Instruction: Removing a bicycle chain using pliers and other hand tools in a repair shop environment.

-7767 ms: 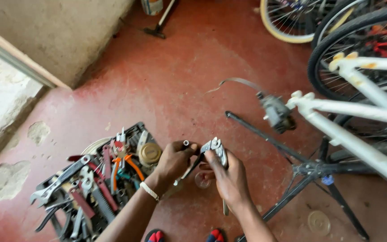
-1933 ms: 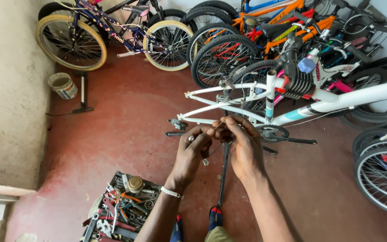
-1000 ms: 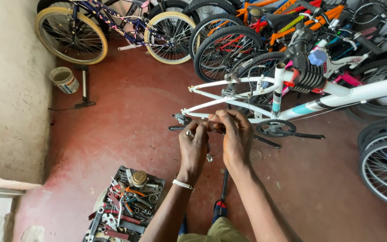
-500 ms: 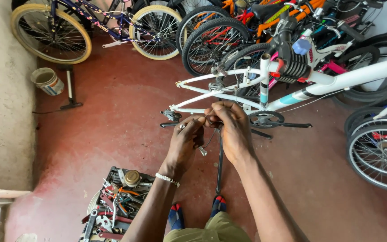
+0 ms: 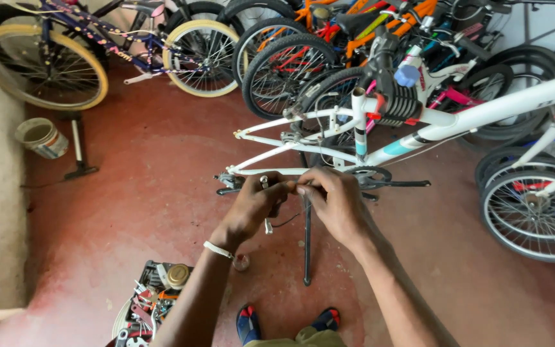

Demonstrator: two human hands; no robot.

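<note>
Both hands, the left hand [image 5: 255,205] and the right hand [image 5: 332,202], have risen from the tool tray to pinch a small metal part [image 5: 293,188] together beside the white bicycle frame's [image 5: 380,144] rear end.

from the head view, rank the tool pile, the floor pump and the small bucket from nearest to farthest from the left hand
From the left hand:
1. tool pile, on the floor below it, by the forearm.
2. floor pump, standing off to the left.
3. small bucket, farther left, by the wall.
</note>
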